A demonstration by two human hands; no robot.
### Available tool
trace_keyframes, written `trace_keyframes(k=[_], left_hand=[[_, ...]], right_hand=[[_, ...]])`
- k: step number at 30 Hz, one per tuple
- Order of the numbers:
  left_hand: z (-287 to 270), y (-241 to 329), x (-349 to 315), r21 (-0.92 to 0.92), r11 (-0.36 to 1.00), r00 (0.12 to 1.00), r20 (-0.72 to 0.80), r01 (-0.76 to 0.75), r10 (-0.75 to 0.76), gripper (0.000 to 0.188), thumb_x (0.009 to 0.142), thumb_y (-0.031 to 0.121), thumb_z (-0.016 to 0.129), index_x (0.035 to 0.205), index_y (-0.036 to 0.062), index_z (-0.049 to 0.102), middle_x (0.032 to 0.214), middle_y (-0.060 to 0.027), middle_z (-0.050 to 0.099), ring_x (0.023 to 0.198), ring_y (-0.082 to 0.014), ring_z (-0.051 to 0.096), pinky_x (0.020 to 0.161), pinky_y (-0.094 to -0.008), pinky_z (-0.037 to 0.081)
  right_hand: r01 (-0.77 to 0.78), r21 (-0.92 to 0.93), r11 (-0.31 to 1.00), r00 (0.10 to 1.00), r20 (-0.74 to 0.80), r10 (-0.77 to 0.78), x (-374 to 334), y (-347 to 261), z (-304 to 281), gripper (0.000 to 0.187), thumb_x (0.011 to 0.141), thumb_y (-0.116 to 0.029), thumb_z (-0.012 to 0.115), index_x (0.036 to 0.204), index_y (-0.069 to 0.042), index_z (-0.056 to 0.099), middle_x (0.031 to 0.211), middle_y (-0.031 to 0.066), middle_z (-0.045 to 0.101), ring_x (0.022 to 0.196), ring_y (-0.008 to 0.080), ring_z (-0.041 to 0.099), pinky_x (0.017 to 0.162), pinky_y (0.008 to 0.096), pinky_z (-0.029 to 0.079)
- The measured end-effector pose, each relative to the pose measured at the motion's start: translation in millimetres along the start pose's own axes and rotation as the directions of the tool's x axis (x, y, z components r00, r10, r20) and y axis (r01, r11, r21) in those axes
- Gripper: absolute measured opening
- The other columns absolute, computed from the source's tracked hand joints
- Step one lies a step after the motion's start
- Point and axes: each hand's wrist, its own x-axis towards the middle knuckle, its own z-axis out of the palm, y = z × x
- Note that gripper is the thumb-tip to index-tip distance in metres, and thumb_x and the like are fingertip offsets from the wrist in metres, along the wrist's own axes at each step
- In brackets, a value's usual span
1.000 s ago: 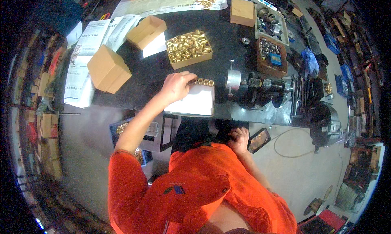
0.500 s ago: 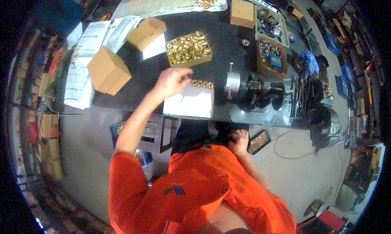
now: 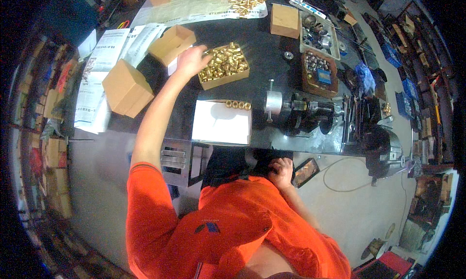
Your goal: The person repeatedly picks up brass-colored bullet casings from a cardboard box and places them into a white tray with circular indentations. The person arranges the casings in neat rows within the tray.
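My left hand reaches over the left edge of a cardboard box full of brass fittings. Its fingers are apart at the pile, and I see nothing held in them. Nearer to me a white-lined box holds a short row of brass fittings along its far right side. Low by my lap, my right hand is closed with curled fingers; whatever they may hold is hidden.
Right of the white-lined box stands a metal spindle fixture. Beyond it are a brown tray of metal parts and a pale bin. Cardboard boxes and newspapers lie left; more brass pieces lie at the back.
My left hand has moved away and left from over the white-lined box to the box of brass fittings. My right hand stays by my lap.
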Motion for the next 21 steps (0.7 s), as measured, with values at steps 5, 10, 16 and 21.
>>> trace_keyframes(k=[5, 10, 16, 21], left_hand=[[6.2, 1.5, 19.8, -0.069, 0.99, 0.992, -0.023, 0.122, -0.124, 0.034, 0.082, 0.04, 0.063, 0.093, 0.0096, 0.072, 0.085, -0.0181, 0.069, 0.081, -0.0347, 0.067, 0.076, -0.045, 0.052], [14.1, -4.0, 22.4, -0.048, 0.994, 0.995, 0.003, 0.102, -0.102, 0.029, 0.078, 0.035, 0.061, 0.084, 0.0087, 0.072, 0.084, -0.0177, 0.068, 0.081, -0.035, 0.066, 0.075, -0.0463, 0.051], [5.8, -8.2, 5.6, -0.071, 0.997, 0.999, -0.044, -0.003, 0.0, 0.025, 0.077, 0.03, 0.068, 0.087, 0.0072, 0.072, 0.078, -0.0172, 0.068, 0.074, -0.033, 0.067, 0.072, -0.044, 0.053], [-17.2, -1.4, -25.5, -0.348, 0.937, 0.999, -0.006, -0.04, 0.04, 0.02, 0.08, 0.018, 0.068, 0.089, 0.0002, 0.067, 0.071, -0.0125, 0.068, 0.063, -0.0194, 0.065, 0.062, -0.0335, 0.052]], right_hand=[[0.014, -0.005, 1.0, 1.0, -0.001, -0.014, 1.2, -1.4, -1.2, 0.028, 0.05, -0.017, 0.07, 0.077, -0.011, 0.066, 0.09, 0.0026, 0.063, 0.091, 0.0298, 0.054, 0.087, 0.043, 0.041], [0.024, -0.006, 1.0, 1.0, -0.015, -0.024, -0.4, 0.5, -1.5, 0.029, 0.05, -0.017, 0.07, 0.077, -0.011, 0.067, 0.09, 0.0029, 0.063, 0.091, 0.03, 0.054, 0.086, 0.0433, 0.041], [0.05, 0.019, 0.999, 0.997, -0.065, -0.049, 11.6, -13.8, -10.2, 0.02, 0.054, -0.013, 0.065, 0.073, -0.01, 0.066, 0.084, 0.0025, 0.063, 0.081, 0.0276, 0.055, 0.081, 0.0411, 0.041], [0.034, -0.006, 0.999, 0.998, -0.056, -0.034, 7.6, -10.1, -6.2, 0.02, 0.053, -0.013, 0.065, 0.073, -0.01, 0.066, 0.084, 0.0023, 0.063, 0.081, 0.0277, 0.055, 0.081, 0.0413, 0.041]])
